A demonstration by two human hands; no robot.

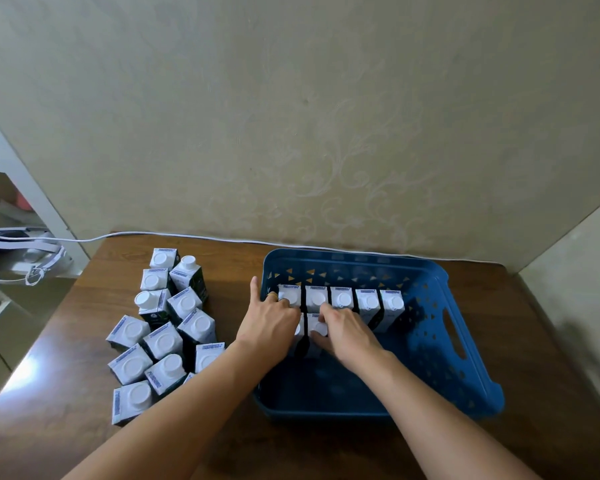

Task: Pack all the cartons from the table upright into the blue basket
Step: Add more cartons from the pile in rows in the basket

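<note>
Cartons [174, 317] with white screw caps and dark sides stand in a loose cluster on the left part of the brown wooden table [222, 441], most upright, a few leaning against their neighbours. More of the same cartons are already inside the blue basket [461, 382], which sits on the right part of the table: a back row of five cartons [342, 299] stands upright, side by side, near the far wall of the basket. In front of that row, at its left end, two more cartons are being set down. The left hand [269, 322] reaches over the basket's left rim and covers the front-left carton [298, 336]; its fingers are curled around the carton's top while its thumb sticks out straight over the rim. A ring shows on one finger of that hand. The right hand [343, 329] grips the second front carton [317, 329] just beside it, fingers curled over the cap, thumb on the near side. The two hands are close together, almost touching. The near half of the basket's floor shows bare blue plastic, and the right wall has an oval handle cut-out. A white cable [187, 235] runs along the table's back edge against the patterned beige wall [291, 116].
</note>
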